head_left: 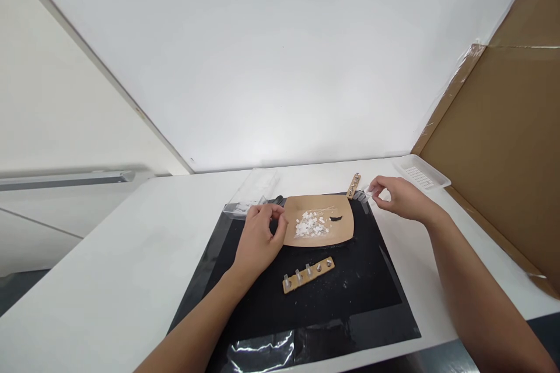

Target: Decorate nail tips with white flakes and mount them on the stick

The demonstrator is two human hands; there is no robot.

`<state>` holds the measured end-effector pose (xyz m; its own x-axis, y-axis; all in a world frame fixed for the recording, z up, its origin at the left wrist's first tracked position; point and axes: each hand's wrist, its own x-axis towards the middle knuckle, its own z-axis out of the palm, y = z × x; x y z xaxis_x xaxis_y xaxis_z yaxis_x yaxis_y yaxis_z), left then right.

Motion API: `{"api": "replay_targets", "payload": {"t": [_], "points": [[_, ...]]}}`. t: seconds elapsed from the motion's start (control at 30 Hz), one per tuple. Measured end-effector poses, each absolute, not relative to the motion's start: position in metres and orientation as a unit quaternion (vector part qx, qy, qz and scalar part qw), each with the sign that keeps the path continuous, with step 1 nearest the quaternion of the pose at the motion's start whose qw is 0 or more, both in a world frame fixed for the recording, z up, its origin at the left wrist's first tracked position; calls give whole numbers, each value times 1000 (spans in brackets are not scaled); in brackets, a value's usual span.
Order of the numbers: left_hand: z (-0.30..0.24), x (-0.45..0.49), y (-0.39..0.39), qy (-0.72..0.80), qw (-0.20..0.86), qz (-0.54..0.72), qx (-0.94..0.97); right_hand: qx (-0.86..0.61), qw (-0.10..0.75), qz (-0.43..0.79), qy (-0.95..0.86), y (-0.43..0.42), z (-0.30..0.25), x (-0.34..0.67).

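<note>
My left hand (261,233) is at the left edge of a tan tray (336,238), its thumb and index finger curled together. What they hold, if anything, I cannot make out. Beyond the tray's right corner, my right hand (400,198) pinches a small white piece (368,192) above several clear pieces (359,196). White bits (311,224) are heaped on the tray beside a short black strip (335,219). Nearer to me lies a wooden strip with holes (306,275); clear tubes stand in some of them.
A black mat (350,291) covers the middle of the white table (140,256). Behind my left hand is a clear box (251,189) with white pieces. One more wooden strip (353,185) lies past the tray. A white container (422,173) stands by the cardboard wall (503,145).
</note>
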<state>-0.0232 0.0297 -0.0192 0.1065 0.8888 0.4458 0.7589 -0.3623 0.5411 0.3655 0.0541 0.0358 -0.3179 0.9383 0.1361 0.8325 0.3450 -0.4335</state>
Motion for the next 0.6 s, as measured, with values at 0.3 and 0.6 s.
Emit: {"api": "replay_targets", "payload": {"t": [0.3,0.6], "points": [[-12,-18,23,516,84,402,752,-407,388,184,-806,39,42,326],[3,-8,4,338,115,442,823,-322,367,318,-813,12,46,287]]}}
